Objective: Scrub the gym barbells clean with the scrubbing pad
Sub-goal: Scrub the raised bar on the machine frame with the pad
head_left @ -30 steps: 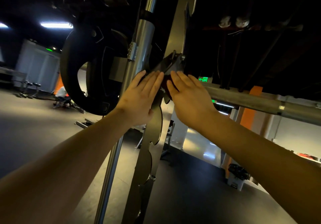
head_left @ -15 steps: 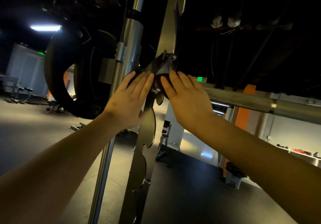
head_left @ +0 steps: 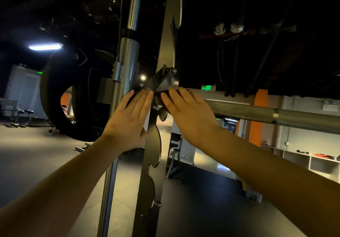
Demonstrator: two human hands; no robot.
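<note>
Barbell (head_left: 257, 112): long axis runs left-right across the scene, from the rack at centre out past the right edge; the right end sits a little lower in view; grey steel shaft with a ring mark toward the right.

Its left end meets a dark pivoting hook (head_left: 162, 81) bolted to a notched steel upright (head_left: 152, 163) that stands near-vertical; just left of it, a chrome guide rod (head_left: 127, 67), also upright.

A black weight plate (head_left: 51, 108) sits on the far side of the rod, left of centre, face-on with a grip hole in it.

Left hand (head_left: 128, 121): open, fingers straight and together, pointing up and right, tips touching the lower end of the hook; palm lies in front of the guide rod.

Right hand (head_left: 187, 111): fingers straight, laid flat over the barbell's left end, pointing up and left; thumb hidden.

Under its fingertips (head_left: 168, 97) shows a dark reddish thing (head_left: 161, 93) against the bar's collar; too dim to tell what it is.

The hands are close together but apart, with the upright between them.

Beyond: dim gym floor (head_left: 202, 200), ceiling strip light (head_left: 46, 46) far left, green exit sign (head_left: 207, 87) above the bar.
</note>
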